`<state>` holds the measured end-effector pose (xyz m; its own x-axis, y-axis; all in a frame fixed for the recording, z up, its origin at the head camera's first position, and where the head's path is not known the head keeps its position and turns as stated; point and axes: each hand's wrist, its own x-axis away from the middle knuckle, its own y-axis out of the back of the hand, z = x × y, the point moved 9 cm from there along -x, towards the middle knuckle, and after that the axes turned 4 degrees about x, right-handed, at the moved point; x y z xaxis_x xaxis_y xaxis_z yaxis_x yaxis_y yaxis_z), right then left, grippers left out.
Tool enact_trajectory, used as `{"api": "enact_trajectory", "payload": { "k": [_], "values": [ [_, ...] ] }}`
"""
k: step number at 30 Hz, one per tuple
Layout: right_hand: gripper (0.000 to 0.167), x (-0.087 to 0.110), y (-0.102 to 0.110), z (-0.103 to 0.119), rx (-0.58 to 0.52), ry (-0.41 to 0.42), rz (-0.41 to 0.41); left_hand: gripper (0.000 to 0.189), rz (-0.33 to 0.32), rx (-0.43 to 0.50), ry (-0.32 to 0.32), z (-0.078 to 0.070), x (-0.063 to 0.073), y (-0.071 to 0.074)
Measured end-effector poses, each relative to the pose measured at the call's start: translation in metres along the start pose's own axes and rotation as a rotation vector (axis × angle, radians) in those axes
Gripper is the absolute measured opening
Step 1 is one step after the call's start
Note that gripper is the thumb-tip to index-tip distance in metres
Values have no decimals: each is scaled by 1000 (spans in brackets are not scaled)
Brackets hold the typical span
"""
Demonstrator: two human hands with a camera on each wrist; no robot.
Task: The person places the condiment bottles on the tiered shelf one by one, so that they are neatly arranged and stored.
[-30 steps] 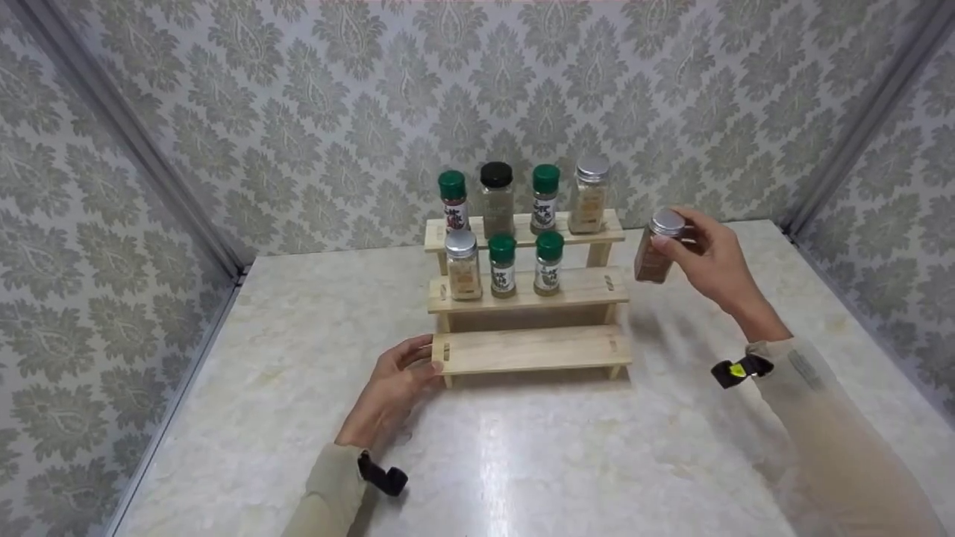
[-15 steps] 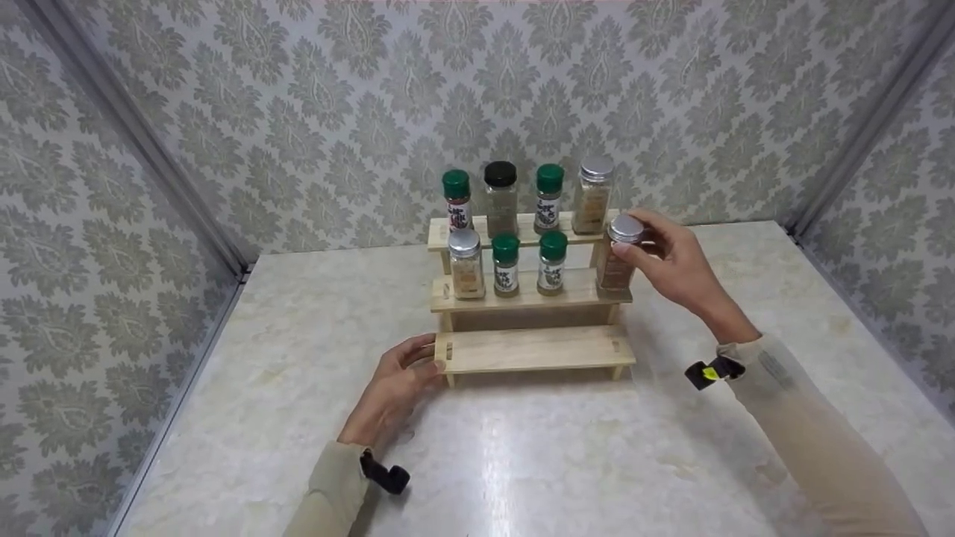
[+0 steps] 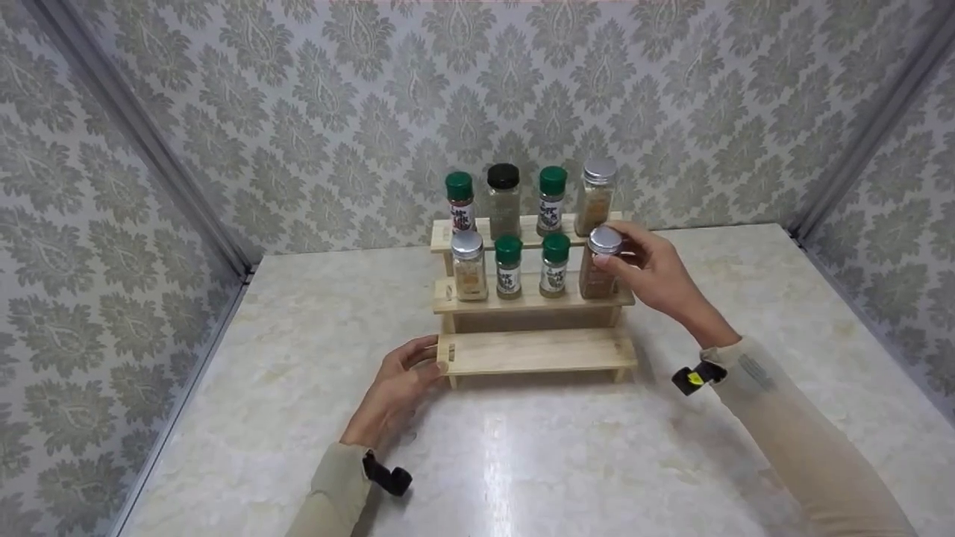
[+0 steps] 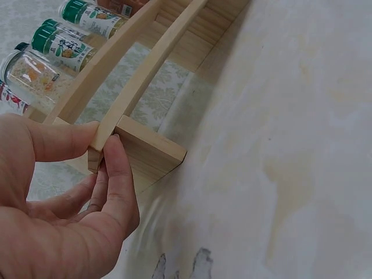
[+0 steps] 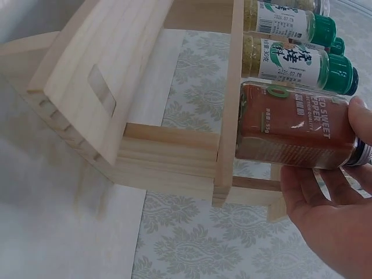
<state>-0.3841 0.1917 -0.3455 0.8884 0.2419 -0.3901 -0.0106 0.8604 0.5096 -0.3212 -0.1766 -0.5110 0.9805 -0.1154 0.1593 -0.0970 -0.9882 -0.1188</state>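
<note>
My right hand (image 3: pixel 649 272) grips a square glass spice jar (image 5: pixel 290 125) of red-brown powder, its label reading "sweet pepper", by the upper part under its silver lid. The jar stands upright at the right end of the middle shelf (image 5: pixel 233 93). With thumb and fingertips my left hand (image 4: pixel 75 192) pinches the left end of the bottom shelf (image 3: pixel 541 352) of a three-tier wooden rack. Along the middle shelf, left of the held jar, are two green-capped spice bottles (image 3: pixel 554 267) (image 3: pixel 508 268) and a silver-lidded jar (image 3: pixel 468 268) of pale seasoning.
On the top shelf stand a green-capped bottle (image 3: pixel 460 201), a black-capped jar (image 3: pixel 503 201), another green-capped bottle (image 3: pixel 551 200) and a silver-lidded jar (image 3: pixel 595 198). The rack is on a marbled table (image 3: pixel 313 313), with patterned wall panels (image 3: pixel 373 97) behind and at both sides.
My right hand has carried the red-brown spice jar leftward from beside the rack onto the right end of the middle shelf. My left hand keeps its hold on the bottom shelf.
</note>
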Motion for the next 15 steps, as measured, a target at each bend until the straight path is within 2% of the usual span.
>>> {"api": "enact_trajectory", "payload": {
  "k": [6, 9, 11, 15],
  "values": [
    [49, -1, -1, -2, 8, -33, 6, 56, -27, -8, 14, -2, -4, 0],
    [53, -1, 0, -1, 7, -29, 4, 56, -27, -44, 10, -4, -6, 1],
    [55, -1, 2, 1, 1, -16, 0, 55, -15, -95, 2, -7, -5, 2],
    [53, 3, 13, 7, 33, 32, -22, 56, 59, -241, -22, -22, -2, 6]
  ]
}}
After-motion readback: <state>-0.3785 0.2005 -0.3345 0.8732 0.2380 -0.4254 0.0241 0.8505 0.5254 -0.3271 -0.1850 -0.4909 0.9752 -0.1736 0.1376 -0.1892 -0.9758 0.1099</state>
